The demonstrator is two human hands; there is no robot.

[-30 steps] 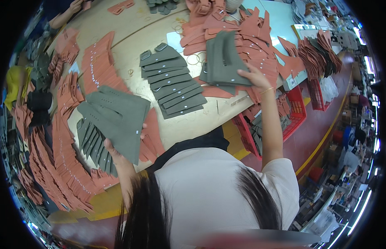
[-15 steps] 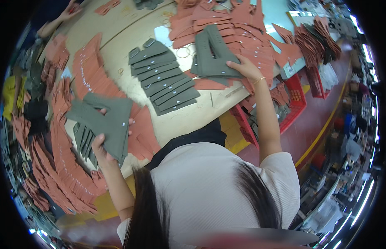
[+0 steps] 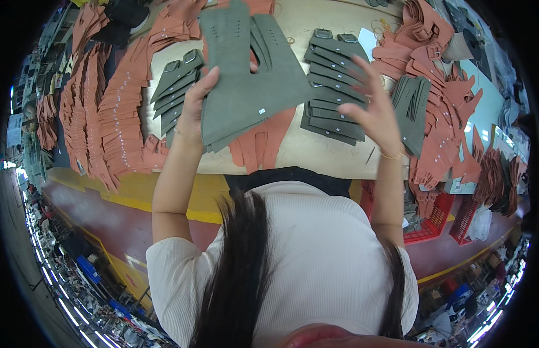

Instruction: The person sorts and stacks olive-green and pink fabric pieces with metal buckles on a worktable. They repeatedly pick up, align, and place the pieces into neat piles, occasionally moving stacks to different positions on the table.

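My left hand [image 3: 195,107] grips a small stack of dark green, leather-like pieces [image 3: 246,107] above the table. These have two strap-like ends with punched holes and a small white label. My right hand [image 3: 374,110] is slightly blurred, its thumb and fingers apart with nothing between them. Beneath and beside it lies a fanned row of green pieces with buckles [image 3: 333,110]. To its right rest more green punched pieces [image 3: 411,110], on top of orange-brown ones. Another fanned group of green buckle pieces [image 3: 171,95] lies beyond my left hand, partly covered by it.
Orange-brown pieces lie in long overlapping rows [image 3: 115,119] at the left and in heaps [image 3: 440,130] at the right. More orange-brown pieces [image 3: 258,145] lie under the held stack. A red crate [image 3: 432,223] stands below the table's right edge.
My right hand has come off the green punched pieces at the right and opened. My left hand has brought its green stack toward the middle. The view has turned.
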